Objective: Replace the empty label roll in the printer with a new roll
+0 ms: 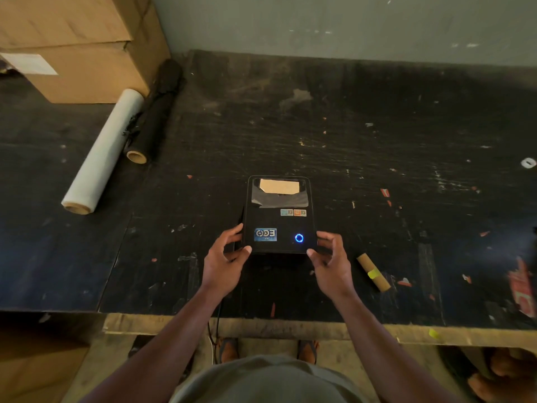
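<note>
A black label printer point(278, 216) sits closed on the dark table, its blue ring light lit at the near right corner. A tan roll shows through the clear window in its lid. My left hand point(225, 257) touches the printer's near left corner, thumb on the front edge and fingers along the side. My right hand point(329, 257) does the same at the near right corner. An empty cardboard core point(373, 271) with a yellow sticker lies on the table, right of my right hand.
A white film roll point(104, 152) and a black film roll point(157, 112) lie at the far left beside stacked cardboard boxes point(81, 45). The worn table edge point(290, 327) runs near me. A cable point(216, 321) drops from the printer over that edge.
</note>
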{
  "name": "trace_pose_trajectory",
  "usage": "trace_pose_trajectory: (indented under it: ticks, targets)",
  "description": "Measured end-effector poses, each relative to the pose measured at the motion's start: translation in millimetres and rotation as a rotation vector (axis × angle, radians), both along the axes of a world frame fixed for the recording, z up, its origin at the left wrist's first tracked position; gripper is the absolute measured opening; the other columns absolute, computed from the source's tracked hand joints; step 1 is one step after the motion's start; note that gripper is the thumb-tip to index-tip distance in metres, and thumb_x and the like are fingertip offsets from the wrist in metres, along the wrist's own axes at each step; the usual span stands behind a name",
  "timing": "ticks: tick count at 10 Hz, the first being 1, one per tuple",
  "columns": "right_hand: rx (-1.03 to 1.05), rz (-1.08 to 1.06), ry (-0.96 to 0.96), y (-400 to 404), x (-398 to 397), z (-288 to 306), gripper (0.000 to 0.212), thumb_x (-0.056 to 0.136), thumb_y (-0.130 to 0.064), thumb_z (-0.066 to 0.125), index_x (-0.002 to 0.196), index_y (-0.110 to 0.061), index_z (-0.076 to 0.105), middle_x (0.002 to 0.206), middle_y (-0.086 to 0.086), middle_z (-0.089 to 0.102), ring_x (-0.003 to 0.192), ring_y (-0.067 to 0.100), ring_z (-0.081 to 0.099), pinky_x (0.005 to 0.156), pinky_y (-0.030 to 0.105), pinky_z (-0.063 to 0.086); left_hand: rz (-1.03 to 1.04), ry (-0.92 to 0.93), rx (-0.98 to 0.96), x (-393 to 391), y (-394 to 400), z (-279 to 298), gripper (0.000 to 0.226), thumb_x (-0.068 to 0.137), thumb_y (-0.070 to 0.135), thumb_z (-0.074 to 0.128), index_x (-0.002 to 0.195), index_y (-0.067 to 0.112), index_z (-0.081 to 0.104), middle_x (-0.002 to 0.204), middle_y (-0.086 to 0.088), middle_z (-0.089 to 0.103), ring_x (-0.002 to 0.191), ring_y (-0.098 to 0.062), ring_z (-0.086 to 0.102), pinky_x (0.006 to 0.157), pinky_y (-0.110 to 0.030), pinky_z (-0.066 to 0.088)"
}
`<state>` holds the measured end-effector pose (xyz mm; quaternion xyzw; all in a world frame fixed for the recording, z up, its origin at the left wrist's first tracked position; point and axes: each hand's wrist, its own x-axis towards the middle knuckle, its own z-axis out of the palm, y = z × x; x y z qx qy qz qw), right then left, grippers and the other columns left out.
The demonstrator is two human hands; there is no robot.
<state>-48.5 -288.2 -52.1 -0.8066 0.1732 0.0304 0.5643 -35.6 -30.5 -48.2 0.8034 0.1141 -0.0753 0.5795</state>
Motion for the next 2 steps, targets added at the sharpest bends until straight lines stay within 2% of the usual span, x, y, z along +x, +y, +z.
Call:
trace_pose_trajectory:
  ticks: [1, 2]
  targets:
    - [-0.008, 0.028, 0.021, -1.1, 4.1, 4.3, 0.048, 0.096, -0.016, 0.071, 0.136, -0.031, 0.049, 0.128, -0.009, 0.061, 0.111, 0.008, 0.066, 0.088, 0.034, 0.061, -0.017, 0.015, 0.023, 2.9, -1.2, 5.2, 0.059, 0.096, 0.023, 0.073, 0.144, 0.048, 0.050, 0.121, 0.027, 0.061, 0.103, -0.001, 0.073, 0.069, -0.016, 0.060]
    - [-0.002, -0.010, 0.029, -14.8, -8.2, 1.3, 0.039, 0.099, -0.018, 0.067, 0.134, -0.030, 0.052, 0.119, -0.009, 0.066, 0.105, 0.004, 0.068, 0.077, 0.023, 0.059, -0.037, 0.012, 0.080, -3.4, 19.6, -0.8, 0.048, 0.097, 0.033, 0.072, 0.139, 0.048, 0.054, 0.115, 0.025, 0.069, 0.101, 0.008, 0.072, 0.069, -0.017, 0.060]
